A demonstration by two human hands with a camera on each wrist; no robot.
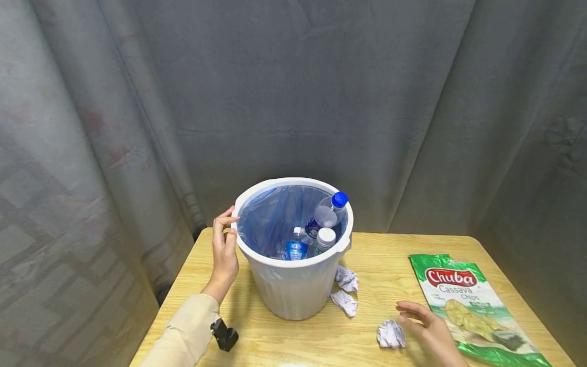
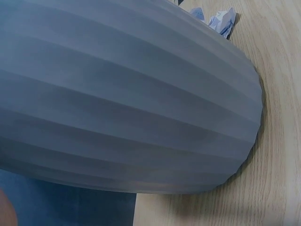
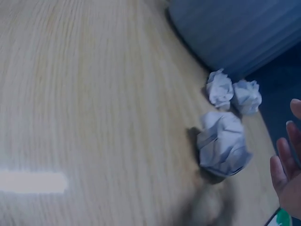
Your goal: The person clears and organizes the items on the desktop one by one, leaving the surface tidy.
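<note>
Left hand (image 1: 224, 250): raised at the bin's left side, wrist up, fingers bent over the rim and thumb against the outer wall, gripping the edge; a beige sleeve covers the forearm, with a black camera mount under the wrist.
Right hand (image 1: 428, 329): low over the bench, palm down, fingers loosely spread and relaxed, holding nothing; fingertips just beside the nearest paper ball.
White bin (image 1: 293, 290): upright on the bench's left half, ribbed wall, lined with a blue bag (image 1: 270, 214).
Bottles (image 1: 327, 214): several plastic ones with blue and white caps lie inside the bin, to its right side.
Nearest paper ball (image 1: 391, 335): crumpled, on the bench just left of the right hand.
Other paper balls (image 1: 346, 290): two, close together at the bin's base on its right.
Chip bag (image 1: 468, 306): green and white, lying flat right of the right hand.
Bench (image 1: 321, 341): light wood grain.
Room: grey curtain (image 1: 367, 102) hangs behind and to both sides.
</note>
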